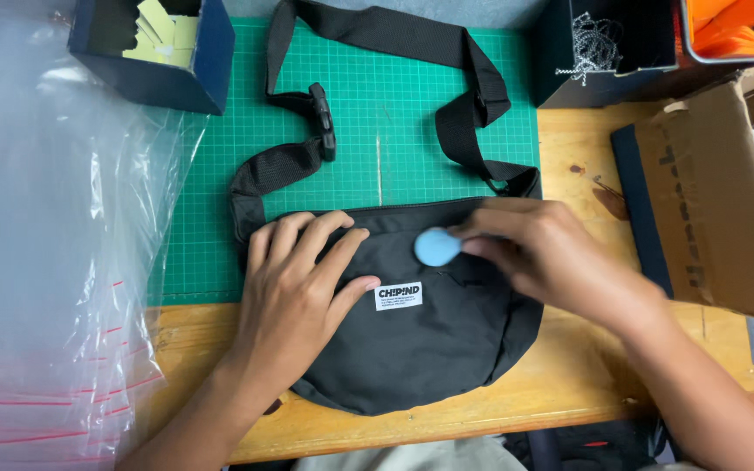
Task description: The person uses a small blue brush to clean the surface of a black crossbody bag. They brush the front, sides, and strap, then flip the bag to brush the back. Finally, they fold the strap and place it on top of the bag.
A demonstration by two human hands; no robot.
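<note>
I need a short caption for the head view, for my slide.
Left hand flat on a black waist bag; right hand holds a small light-blue piece against it, over a green cutting mat.

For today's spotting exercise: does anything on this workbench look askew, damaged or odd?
Nothing looks damaged or spilled. The black bag hangs partly over the table edge, held flat by the left hand; the right hand holds a blue piece.
</note>
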